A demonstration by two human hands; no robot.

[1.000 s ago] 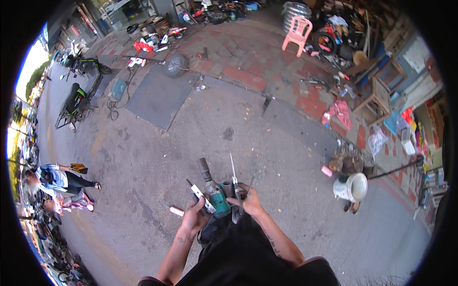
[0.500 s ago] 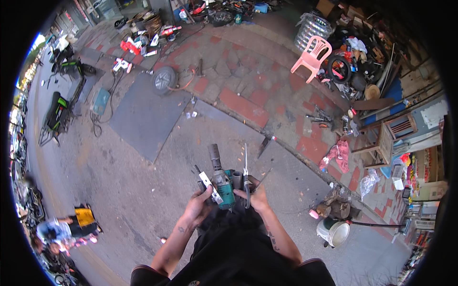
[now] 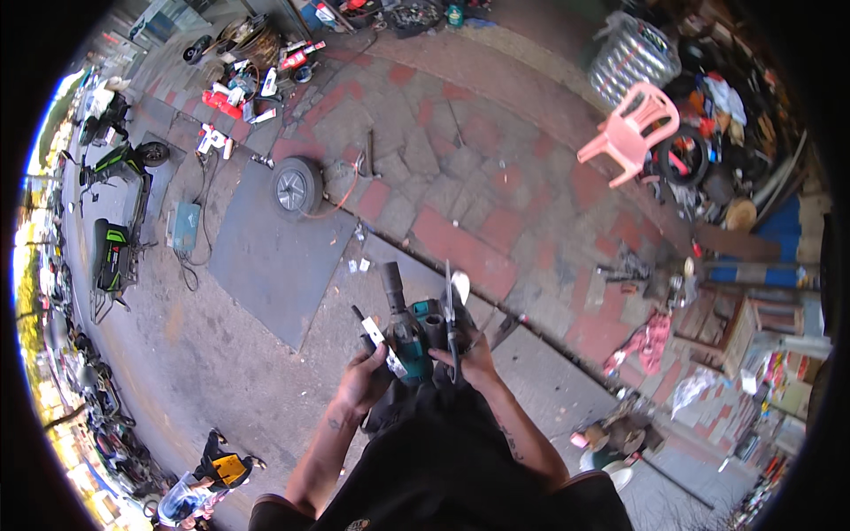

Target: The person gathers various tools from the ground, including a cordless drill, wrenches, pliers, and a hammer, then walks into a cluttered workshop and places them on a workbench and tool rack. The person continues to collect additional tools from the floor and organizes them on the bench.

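Note:
Both my hands are closed round a bundle of tools in front of my body. In the middle is a teal and dark impact wrench with a long dark socket pointing away from me. My left hand grips its left side, the thumb over a flat white piece beside a thin dark rod. My right hand holds a long, narrow, plier-like metal tool upright. A short dark tube-shaped socket sits between that tool and the wrench. Some fingers are hidden beneath the bundle.
A wheel lies ahead by a flat grey sheet. A pink plastic chair stands at right before piled parts. At left are a teal case and a parked motorbike. A person is at lower left.
My view has shifted and turned, so the wheel and chair appear larger or displaced. The tool bundle stays in both hands. The person at lower left now appears lower and farther right.

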